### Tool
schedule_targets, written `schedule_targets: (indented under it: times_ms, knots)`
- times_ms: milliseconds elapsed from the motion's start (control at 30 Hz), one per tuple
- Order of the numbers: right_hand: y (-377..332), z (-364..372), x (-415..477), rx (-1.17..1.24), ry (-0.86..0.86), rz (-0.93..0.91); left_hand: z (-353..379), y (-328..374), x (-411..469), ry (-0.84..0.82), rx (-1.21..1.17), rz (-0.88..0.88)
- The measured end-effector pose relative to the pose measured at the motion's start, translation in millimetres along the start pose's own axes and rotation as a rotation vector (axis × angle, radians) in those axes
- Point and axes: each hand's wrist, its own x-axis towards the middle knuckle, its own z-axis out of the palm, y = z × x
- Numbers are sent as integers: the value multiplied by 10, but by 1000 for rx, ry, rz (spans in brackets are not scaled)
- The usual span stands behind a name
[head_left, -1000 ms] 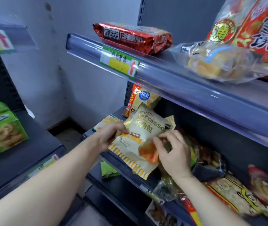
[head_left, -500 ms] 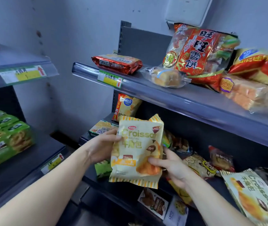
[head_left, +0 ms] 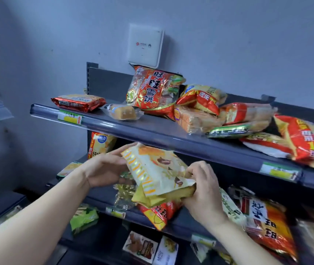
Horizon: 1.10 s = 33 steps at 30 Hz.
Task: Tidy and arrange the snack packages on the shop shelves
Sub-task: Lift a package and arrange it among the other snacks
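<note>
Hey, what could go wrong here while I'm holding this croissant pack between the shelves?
The red packet below the croissant pack overhangs the middle shelf edge; your right hand might knock it off. The red-and-yellow bags at the right end of the top shelf overhang too and could slide.

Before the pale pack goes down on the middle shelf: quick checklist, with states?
1. Left hand holds the pale pack at its left edge: ok.
2. Right hand pinches its lower right corner: ok.
3. Gap between the pack's top corner and the top shelf rail: cannot tell, they look close.
4. Landing spot on the middle shelf: not ok, a red pack and a crinkled gold wrapper lie right below.
5. Red pack seated: not ok, it hangs over the shelf's front edge.
</note>
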Motion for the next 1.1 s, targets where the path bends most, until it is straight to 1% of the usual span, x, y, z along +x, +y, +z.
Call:
schedule_targets:
  times_ms: [100,167,233,300,367,433,467,500,533,567,633,667,700,733,767,867,933,1000,1100]
  knots:
    - [171,-466,-101,-230,121,-124,451,-109,162,-93,21,-86]
    - [305,-729,-194,-342,153,-174,867,-169,308,-87,102,-113]
    - [451,-973,-299,-396,176,-192,1305,-233,461,46,233,-105]
    - [594,-1214,-399,-407,194,-185,1692,-308,601,160,306,-55]
    - [735,-1470,-487,-408,205,-152,1988,-390,733,206,286,0]
    - [856,-1728,-561,-391,240,-16,2243,-476,870,235,220,62]
    - [865,-1827,-574,-330,265,108,2344,-511,913,255,184,94]
    - [934,-2005,-629,-225,295,275,2537,-578,1020,265,142,112]
    - [993,-2150,-663,-45,310,448,2698,-636,1118,281,88,138]
    - [964,-2197,-635,234,304,634,2746,-665,1155,303,41,174]
    - [960,-2322,-621,908,206,964,2942,-774,1276,318,-34,222]
    - [1010,-2402,-653,1088,161,1043,3096,-845,1358,321,-65,235]
    - [1044,-2471,-678,1163,111,1057,3246,-920,1429,324,-88,244]
    - [1082,-2534,-699,1162,84,1031,3388,-995,1498,310,-103,249]
    - [1126,-2594,-718,1136,96,1007,3512,-1066,1567,285,-110,244]
    - [1317,-2832,-743,1059,269,958,3718,-1201,1781,188,-92,194]
    - [1486,-3049,-756,1041,353,934,3803,-1220,1937,142,-15,169]
    - [1675,-3277,-773,1011,395,909,3894,-1196,2136,132,56,201]
    - [1972,-3606,-749,995,434,863,4059,-1112,2502,163,138,313]
